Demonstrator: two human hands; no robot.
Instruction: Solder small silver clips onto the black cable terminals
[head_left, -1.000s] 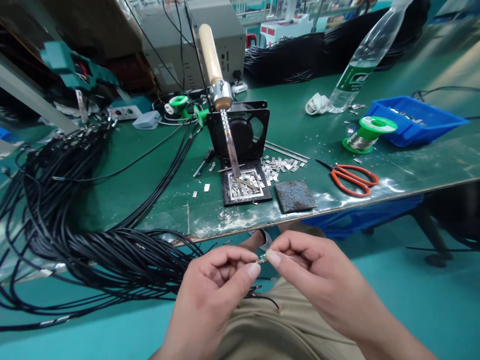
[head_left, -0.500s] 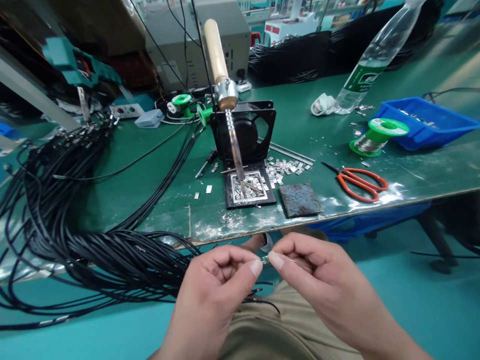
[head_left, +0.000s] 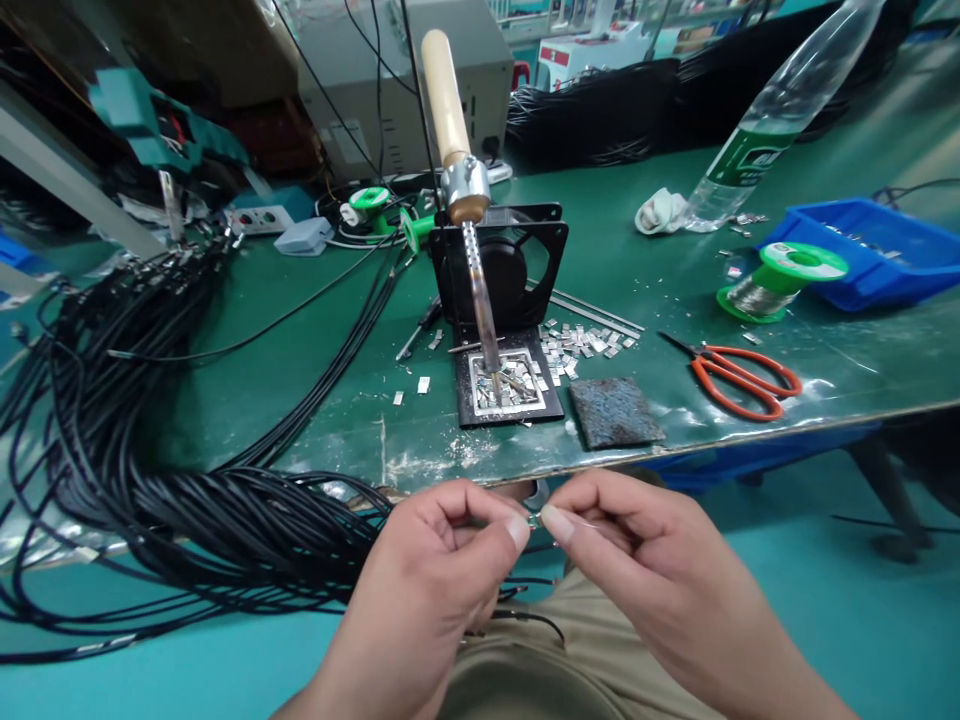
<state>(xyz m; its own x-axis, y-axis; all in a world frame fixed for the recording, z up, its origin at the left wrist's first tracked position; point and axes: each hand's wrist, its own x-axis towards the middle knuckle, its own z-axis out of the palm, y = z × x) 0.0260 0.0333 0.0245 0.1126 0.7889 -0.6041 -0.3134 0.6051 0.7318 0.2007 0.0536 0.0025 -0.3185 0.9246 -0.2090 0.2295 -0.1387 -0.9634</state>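
Observation:
My left hand (head_left: 450, 560) and my right hand (head_left: 637, 550) meet over my lap, just in front of the bench edge. Both are closed in a pinch, thumb against forefinger, with the tips almost touching. Between them shows a tiny shiny piece (head_left: 534, 519), too small to name and mostly covered by the fingertips. Beyond the hands, a soldering iron (head_left: 480, 290) with a wooden handle points down, its tip over a black plate (head_left: 465, 410) holding small metal pieces. A grey-blue pad (head_left: 616, 412) lies to the right of the plate.
A thick bundle of black cables (head_left: 247, 520) hangs over the edge at left. Orange-handled scissors (head_left: 750, 385), a solder spool (head_left: 772, 285), a blue bin (head_left: 870, 255) and a plastic bottle (head_left: 757, 150) stand at right. A black fan (head_left: 502, 275) is behind the iron.
The view has shifted a little, so the bench things sit slightly farther right and the right-hand ones lower. Both hands keep the same pinch at nearly the same place.

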